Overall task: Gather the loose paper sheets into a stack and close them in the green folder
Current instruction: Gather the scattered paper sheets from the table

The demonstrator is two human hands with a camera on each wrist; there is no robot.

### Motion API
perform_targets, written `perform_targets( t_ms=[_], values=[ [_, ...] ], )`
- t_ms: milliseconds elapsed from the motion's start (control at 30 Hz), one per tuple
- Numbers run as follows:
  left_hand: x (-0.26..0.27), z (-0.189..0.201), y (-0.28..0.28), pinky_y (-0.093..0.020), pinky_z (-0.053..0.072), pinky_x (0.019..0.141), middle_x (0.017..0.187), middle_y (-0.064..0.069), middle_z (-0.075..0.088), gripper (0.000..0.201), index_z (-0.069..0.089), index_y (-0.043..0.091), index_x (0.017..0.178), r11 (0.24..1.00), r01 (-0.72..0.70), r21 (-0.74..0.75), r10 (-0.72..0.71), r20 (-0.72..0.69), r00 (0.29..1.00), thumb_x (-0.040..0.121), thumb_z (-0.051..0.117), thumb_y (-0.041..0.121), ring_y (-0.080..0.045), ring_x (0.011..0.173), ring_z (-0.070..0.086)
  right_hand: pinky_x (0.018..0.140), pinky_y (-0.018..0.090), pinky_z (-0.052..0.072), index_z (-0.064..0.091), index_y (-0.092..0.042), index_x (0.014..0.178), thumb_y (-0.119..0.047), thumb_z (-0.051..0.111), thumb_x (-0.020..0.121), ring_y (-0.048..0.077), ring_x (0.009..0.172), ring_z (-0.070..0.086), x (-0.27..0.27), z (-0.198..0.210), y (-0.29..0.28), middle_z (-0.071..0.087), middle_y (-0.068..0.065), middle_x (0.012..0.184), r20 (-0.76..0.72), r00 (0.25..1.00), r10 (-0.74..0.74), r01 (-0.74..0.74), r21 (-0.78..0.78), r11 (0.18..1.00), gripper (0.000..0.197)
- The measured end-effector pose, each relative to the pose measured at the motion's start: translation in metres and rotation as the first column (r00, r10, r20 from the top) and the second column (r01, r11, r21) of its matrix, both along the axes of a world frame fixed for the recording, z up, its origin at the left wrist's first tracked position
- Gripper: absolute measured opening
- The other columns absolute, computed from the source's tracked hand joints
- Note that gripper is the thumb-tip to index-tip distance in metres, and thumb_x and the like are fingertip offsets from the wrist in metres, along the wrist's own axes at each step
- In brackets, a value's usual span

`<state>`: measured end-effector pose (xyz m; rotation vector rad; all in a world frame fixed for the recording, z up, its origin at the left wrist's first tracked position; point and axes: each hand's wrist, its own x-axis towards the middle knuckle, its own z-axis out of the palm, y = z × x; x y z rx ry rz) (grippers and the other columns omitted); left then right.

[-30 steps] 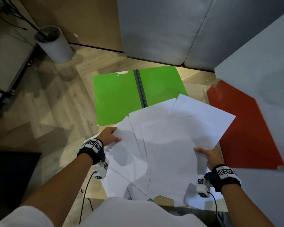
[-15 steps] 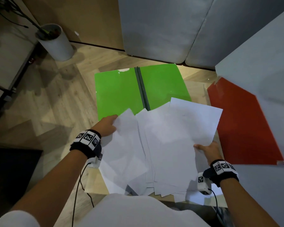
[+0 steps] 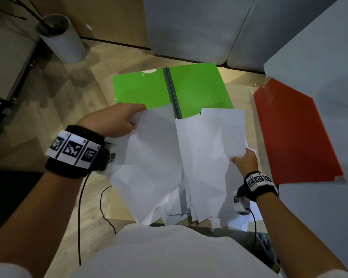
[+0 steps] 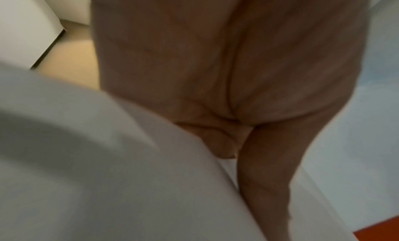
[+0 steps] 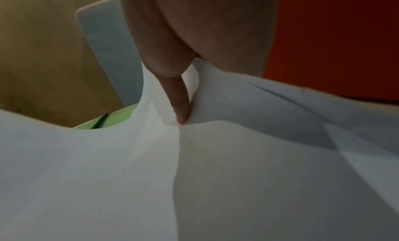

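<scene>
Several white paper sheets (image 3: 189,157) hang in a loose, uneven bundle over the small table. My left hand (image 3: 117,121) grips the bundle's upper left edge, and in the left wrist view the fingers (image 4: 259,176) lie along a sheet (image 4: 108,176). On the bundle's right edge my right hand (image 3: 244,160) holds the paper; in the right wrist view its thumb (image 5: 179,99) presses into the bent sheets (image 5: 215,176). The green folder (image 3: 199,91) lies open and flat beyond the sheets, its dark spine in the middle. The sheets' top edges overlap its near edge.
A red folder (image 3: 293,133) lies to the right, partly under a large grey board (image 3: 319,67). A white cylindrical pot (image 3: 62,43) stands on the wooden floor at far left. Grey cushions (image 3: 199,27) fill the back. Black cables hang from both wrists.
Both hands have pushed the fanned sheets inward into a narrower bundle. The left hand rose and moved toward the folder; the right hand slid up along the right edge.
</scene>
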<state>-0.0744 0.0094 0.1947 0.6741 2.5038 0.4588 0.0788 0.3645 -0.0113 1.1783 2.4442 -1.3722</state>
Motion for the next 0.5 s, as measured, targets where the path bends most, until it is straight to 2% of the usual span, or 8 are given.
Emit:
perform_targets(
  t_ms=[33,100,167,233,300,400,467,500],
  values=[
    [-0.002,0.005,-0.002,-0.027,0.038,0.079,0.116,-0.014,0.063,0.045,0.052,0.013,0.125,1.0,-0.004,0.0,0.004,0.006,1.0,0.082,0.056,-0.003,-0.019,0.096,0.056,0.069,0.031,0.043,0.062,0.0,0.105,0.006,0.061,0.078,0.03,0.082,0.057,0.0,-0.001,0.001,0.061,0.014,0.09,-0.005,1.0,-0.006,0.006,0.004,1.0,0.028],
    [-0.004,0.014,-0.009,-0.026,0.038,0.081,0.112,-0.013,0.067,0.049,0.048,0.015,0.131,1.0,-0.025,-0.006,0.025,0.048,0.999,0.085,0.056,-0.002,-0.015,0.092,0.054,0.071,0.031,0.043,0.062,0.002,0.105,0.007,0.061,0.077,0.03,0.085,0.058,0.003,-0.003,0.003,0.06,0.013,0.09,-0.002,1.0,-0.024,0.024,0.01,1.0,0.028],
    [-0.007,0.019,-0.016,-0.026,0.037,0.082,0.104,-0.012,0.068,0.054,0.043,0.016,0.136,0.998,-0.037,-0.042,0.039,0.061,0.997,0.086,0.058,0.002,-0.017,0.092,0.054,0.073,0.032,0.045,0.063,0.002,0.106,0.008,0.063,0.076,0.033,0.09,0.061,0.007,-0.007,0.006,0.062,0.014,0.093,0.008,0.998,-0.055,0.055,0.003,0.998,0.031],
    [-0.01,0.025,-0.022,-0.026,0.036,0.078,0.09,-0.008,0.066,0.056,0.042,0.019,0.137,0.998,-0.047,-0.051,0.051,0.08,0.996,0.086,0.059,0.004,-0.019,0.083,0.054,0.075,0.033,0.047,0.063,0.004,0.106,0.009,0.065,0.073,0.035,0.093,0.062,0.01,-0.01,0.01,0.064,0.017,0.095,0.018,0.996,-0.089,0.09,-0.005,0.996,0.033],
    [-0.012,0.03,-0.022,-0.027,0.037,0.076,0.084,-0.004,0.064,0.055,0.044,0.023,0.135,0.998,-0.036,-0.045,0.04,0.092,0.995,0.086,0.06,0.006,-0.018,0.077,0.057,0.076,0.035,0.049,0.063,0.005,0.106,0.01,0.067,0.072,0.037,0.093,0.064,0.014,-0.011,0.013,0.064,0.017,0.095,0.011,0.994,-0.109,0.109,-0.014,0.994,0.035],
    [-0.011,0.027,-0.002,-0.028,0.041,0.079,0.093,-0.002,0.064,0.049,0.047,0.019,0.131,0.999,0.011,-0.036,-0.008,0.081,0.997,0.086,0.061,0.007,-0.024,0.095,0.063,0.083,0.041,0.053,0.063,0.001,0.109,0.009,0.069,0.071,0.037,0.095,0.066,0.016,-0.01,0.011,0.067,0.016,0.097,-0.029,0.995,-0.096,0.093,-0.096,0.991,0.04],
    [-0.01,0.012,0.021,-0.034,0.044,0.09,0.11,-0.002,0.061,0.046,0.051,0.017,0.127,0.998,0.064,-0.029,-0.061,0.085,0.995,0.084,0.063,0.009,-0.023,0.11,0.058,0.083,0.039,0.051,0.062,0.001,0.111,0.008,0.071,0.072,0.034,0.094,0.064,0.013,-0.006,0.008,0.067,0.018,0.102,-0.04,0.997,-0.072,0.064,-0.167,0.984,0.041],
    [-0.011,0.001,0.034,-0.036,0.043,0.092,0.11,-0.002,0.058,0.041,0.053,0.016,0.123,0.994,0.107,-0.024,-0.104,0.099,0.99,0.083,0.064,0.01,-0.024,0.11,0.056,0.081,0.037,0.05,0.062,0.001,0.111,0.007,0.072,0.072,0.033,0.094,0.063,0.011,-0.003,0.006,0.067,0.018,0.102,-0.045,0.997,-0.06,0.05,-0.205,0.977,0.04]
  ],
)
